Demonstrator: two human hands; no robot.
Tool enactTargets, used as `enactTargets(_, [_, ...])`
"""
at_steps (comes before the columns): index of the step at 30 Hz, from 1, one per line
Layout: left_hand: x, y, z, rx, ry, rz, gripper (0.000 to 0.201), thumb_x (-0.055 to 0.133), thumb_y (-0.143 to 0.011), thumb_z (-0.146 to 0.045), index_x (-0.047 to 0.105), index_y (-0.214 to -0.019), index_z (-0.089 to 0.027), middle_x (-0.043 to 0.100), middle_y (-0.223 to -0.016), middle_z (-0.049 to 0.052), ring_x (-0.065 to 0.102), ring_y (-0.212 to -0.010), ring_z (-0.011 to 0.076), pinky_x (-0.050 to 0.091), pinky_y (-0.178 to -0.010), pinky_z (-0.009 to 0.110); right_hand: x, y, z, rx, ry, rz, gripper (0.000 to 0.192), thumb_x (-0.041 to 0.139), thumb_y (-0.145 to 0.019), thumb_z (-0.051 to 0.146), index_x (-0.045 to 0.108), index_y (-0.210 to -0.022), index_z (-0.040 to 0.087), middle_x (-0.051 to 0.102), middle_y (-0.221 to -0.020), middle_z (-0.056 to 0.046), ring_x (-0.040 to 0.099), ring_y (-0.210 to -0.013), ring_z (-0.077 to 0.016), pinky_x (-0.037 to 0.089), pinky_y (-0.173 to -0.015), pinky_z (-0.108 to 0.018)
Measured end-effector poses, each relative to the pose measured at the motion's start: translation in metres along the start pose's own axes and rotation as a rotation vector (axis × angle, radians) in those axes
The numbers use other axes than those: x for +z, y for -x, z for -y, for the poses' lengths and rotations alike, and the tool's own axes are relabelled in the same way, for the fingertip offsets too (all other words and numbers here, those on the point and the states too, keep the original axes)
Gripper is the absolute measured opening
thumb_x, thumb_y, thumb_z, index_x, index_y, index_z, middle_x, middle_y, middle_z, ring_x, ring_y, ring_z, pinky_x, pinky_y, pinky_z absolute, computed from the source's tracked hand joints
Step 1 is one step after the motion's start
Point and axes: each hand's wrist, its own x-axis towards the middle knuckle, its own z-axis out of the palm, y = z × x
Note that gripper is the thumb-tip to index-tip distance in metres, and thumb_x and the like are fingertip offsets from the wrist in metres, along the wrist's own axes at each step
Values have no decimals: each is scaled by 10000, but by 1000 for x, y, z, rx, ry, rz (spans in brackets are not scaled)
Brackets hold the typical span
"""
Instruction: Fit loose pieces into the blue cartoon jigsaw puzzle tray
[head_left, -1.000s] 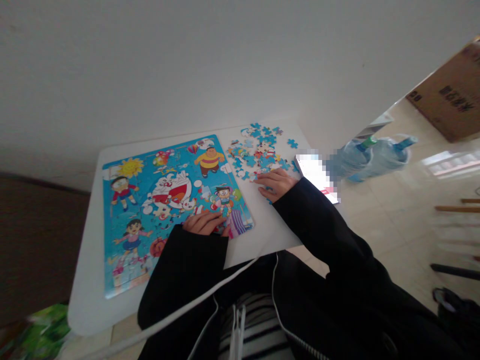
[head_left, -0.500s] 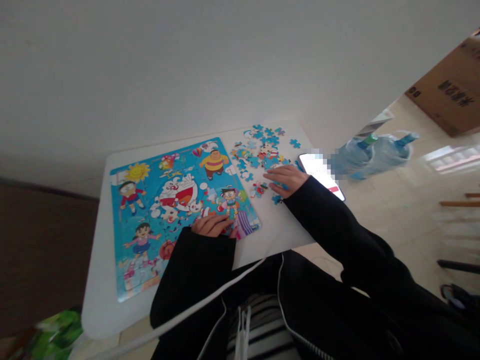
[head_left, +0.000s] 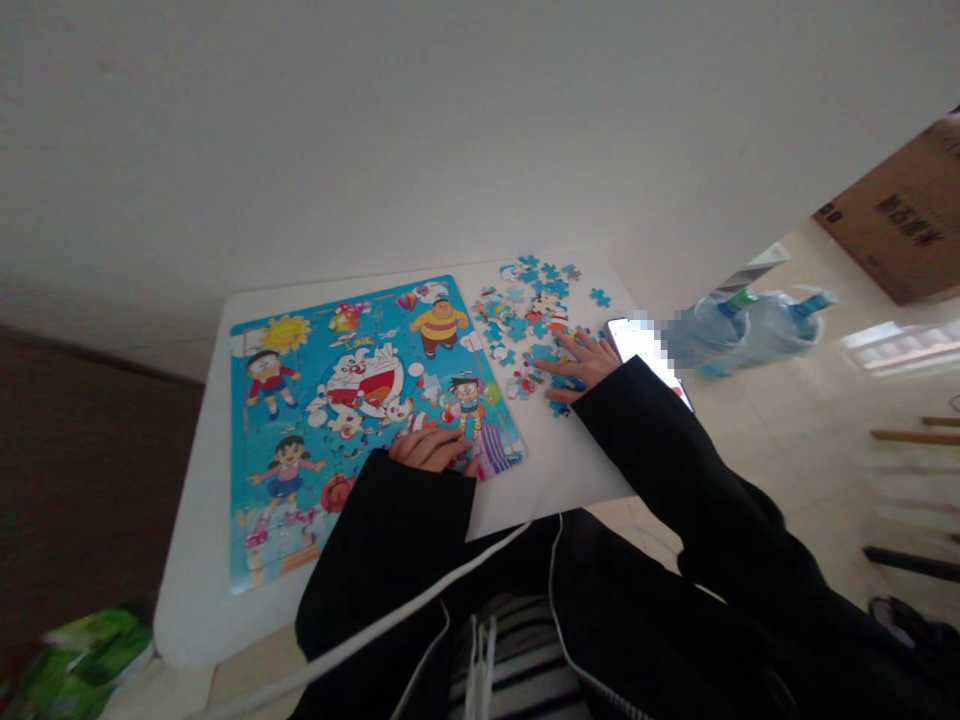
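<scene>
A cartoon jigsaw puzzle board with a blue background lies on the small white table. My left hand rests flat on the board's near right corner, fingers together. A heap of loose blue puzzle pieces lies to the right of the board. My right hand lies palm down on the near edge of that heap with fingers spread, touching pieces. Whether a piece is gripped under it is hidden. Both arms wear black sleeves.
A lit phone lies at the table's right edge by my right wrist. Two blue water jugs stand on the tiled floor to the right, a cardboard box beyond them. A green bag lies at lower left. A white wall stands behind the table.
My right hand slid a little away from me into the loose pieces and spread its fingers. My left hand stayed on the board. The view shifted slightly.
</scene>
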Motion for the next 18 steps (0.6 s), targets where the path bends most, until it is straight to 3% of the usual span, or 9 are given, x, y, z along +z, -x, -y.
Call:
enactTargets(6, [4,1,4,43,14,-67,73,670,-721,-274,675,-780,-232,700,-816,3,614,-784,189,459,-718,315,-9,-2,-4,-9,-12,128,567,556,-772,552,405,-1307,439,232,-1482,43,233,-1328,-361,282,-1020,-571])
enactTargets(11, [5,1,5,54,12,-64,84,672,-720,-276,678,-790,-231,699,-819,2,609,-791,187,461,-724,305,-20,-19,-15,109,-4,192,629,430,-842,543,308,-1400,279,326,-1444,-27,251,-1327,-338,266,-1047,-536])
enactTargets(18, [3,2,2,5,-3,-24,91,666,-736,-280,677,-809,-226,696,-851,15,602,-835,213,459,-757,348,-24,-18,-15,158,58,224,590,385,-858,542,297,-1398,323,373,-1419,-78,279,-1318,-338,254,-1025,-577])
